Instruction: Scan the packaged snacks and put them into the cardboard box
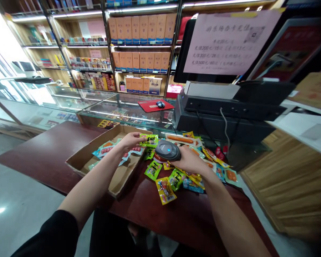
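Note:
My left hand pinches a green snack packet above the right rim of a shallow cardboard box. In my right hand is a dark grey handheld barcode scanner, its head close to the green packet. Several packets with reddish sausages or balls lie inside the box, partly hidden by my left forearm. Under and around the scanner spreads a pile of small snack packets, among them a yellow packet, a green packet and an orange sausage pack.
The dark red wooden table meets a glass display counter. On the glass are a red mouse pad, a mouse and a black register machine with a paper sign. Shelves with orange boxes stand behind.

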Demonstrator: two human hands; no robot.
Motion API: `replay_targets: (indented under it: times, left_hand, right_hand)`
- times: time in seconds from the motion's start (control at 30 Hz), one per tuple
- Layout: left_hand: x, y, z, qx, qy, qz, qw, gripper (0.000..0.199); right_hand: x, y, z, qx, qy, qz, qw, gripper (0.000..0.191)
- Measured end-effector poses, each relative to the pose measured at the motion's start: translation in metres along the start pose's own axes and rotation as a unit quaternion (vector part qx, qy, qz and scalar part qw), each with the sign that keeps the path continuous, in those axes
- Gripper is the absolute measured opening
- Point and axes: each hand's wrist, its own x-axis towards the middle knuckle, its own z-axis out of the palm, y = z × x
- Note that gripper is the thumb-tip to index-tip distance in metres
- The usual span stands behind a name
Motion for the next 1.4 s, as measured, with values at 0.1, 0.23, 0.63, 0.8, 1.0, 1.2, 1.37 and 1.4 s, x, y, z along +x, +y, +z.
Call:
replay_targets:
  times: [0.1, 0.23, 0.63, 0.8, 1.0, 1.2, 1.37, 1.4]
  left_hand:
    - [0.000, -0.001, -0.001, 0.021, -0.001, 0.016, 1.000, 0.024]
    - [-0.004, -0.001, 0.000, 0.008, 0.001, -0.001, 1.000, 0.031]
    - [-0.020, 0.038, -0.072, -0.039, 0.175, 0.073, 0.981, 0.025]
    - [-0.039, 0.045, -0.114, 0.009, 0.190, 0.066, 0.979, 0.028]
    - [-0.049, 0.040, -0.105, 0.021, 0.194, 0.066, 0.979, 0.034]
    - [-0.031, 0.034, -0.036, 0.057, 0.094, 0.072, 0.991, 0.044]
    - [-0.009, 0.025, 0.039, 0.139, -0.013, 0.067, 0.988, 0.045]
    - [-0.004, 0.022, 0.053, 0.158, -0.030, 0.069, 0.985, 0.043]
  right_hand:
    - [0.001, 0.001, 0.002, 0.001, -0.001, 0.006, 1.000, 0.023]
    - [0.001, 0.000, 0.003, 0.003, -0.020, 0.006, 1.000, 0.025]
    - [-0.011, -0.003, -0.005, 0.014, -0.010, -0.001, 1.000, 0.030]
    - [-0.010, -0.005, -0.010, 0.027, -0.006, -0.012, 1.000, 0.031]
    - [-0.010, -0.003, -0.012, 0.050, -0.013, -0.021, 0.998, 0.041]
    - [-0.014, 0.002, -0.020, 0.049, 0.009, -0.027, 0.998, 0.048]
    - [-0.020, 0.008, -0.038, 0.044, 0.027, -0.045, 0.998, 0.053]
    - [-0.022, 0.010, -0.042, 0.040, 0.030, -0.042, 0.998, 0.054]
